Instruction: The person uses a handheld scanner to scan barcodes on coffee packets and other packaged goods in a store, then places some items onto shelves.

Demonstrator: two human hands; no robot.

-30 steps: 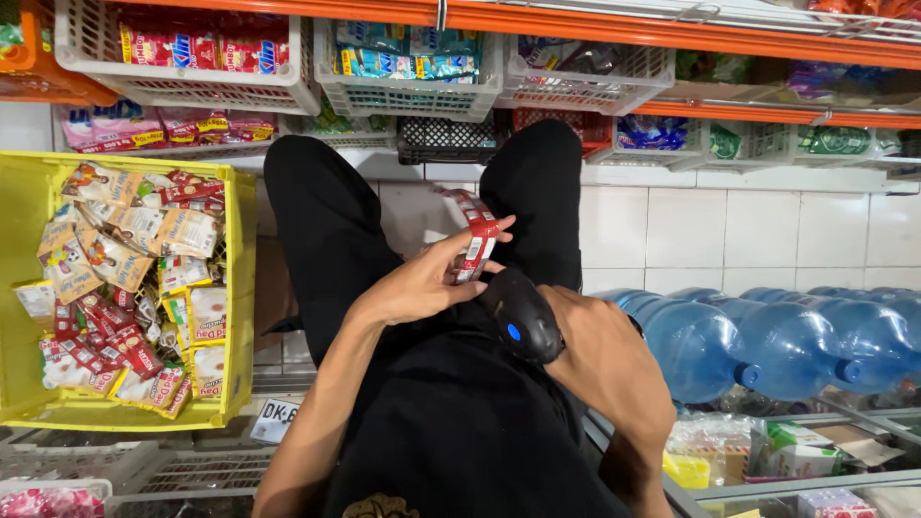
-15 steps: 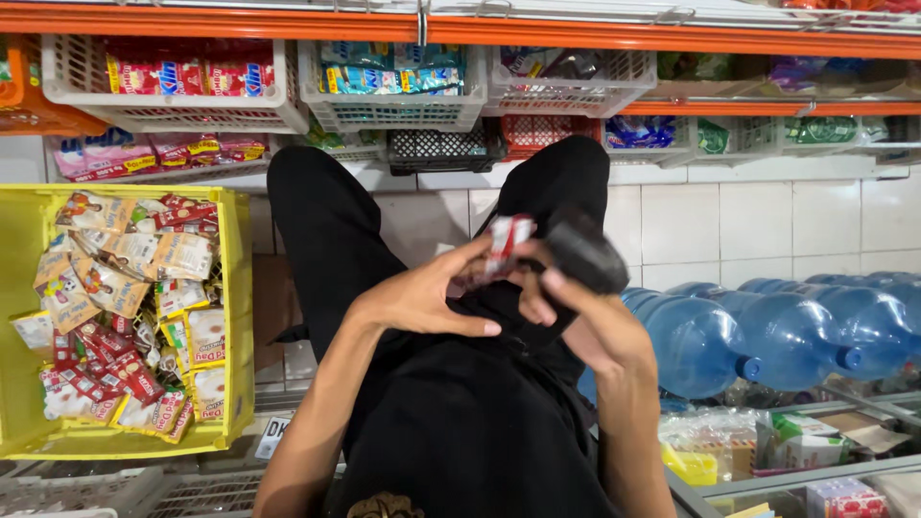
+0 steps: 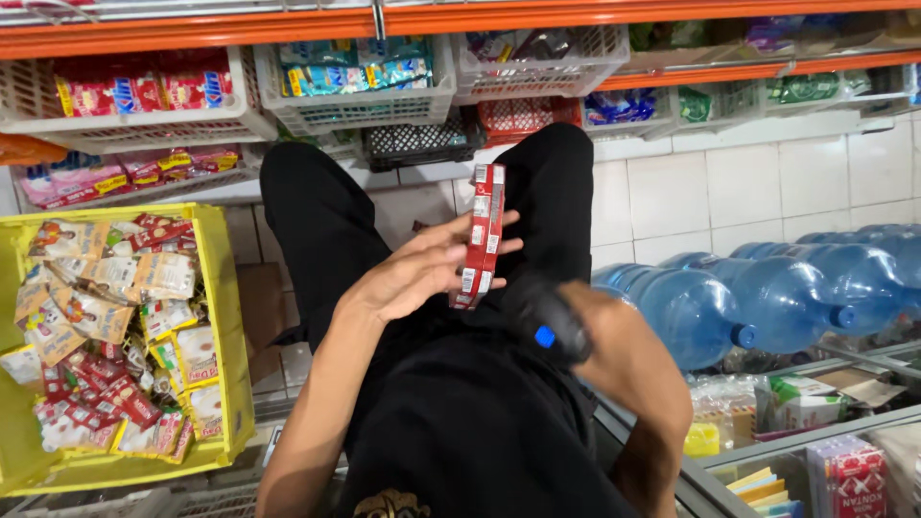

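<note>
I see a slim red packet strip (image 3: pixel 483 235) with white label patches standing upright on edge, raised over the lap. Just below and to its right, a black handheld scanner (image 3: pixel 547 324) with a blue button, blurred, tilted.

The left hand (image 3: pixel 422 273) is raised over the lap, palm turned up and inward, fingers (image 3: pixel 480 251) spread and curled round a flat pack (image 3: pixel 483 233) held upright. The left forearm slants up from the lower left. The right hand (image 3: pixel 576 331) sits lower, wrist bent, closed round a dark scanner (image 3: pixel 545 321), blurred
</note>
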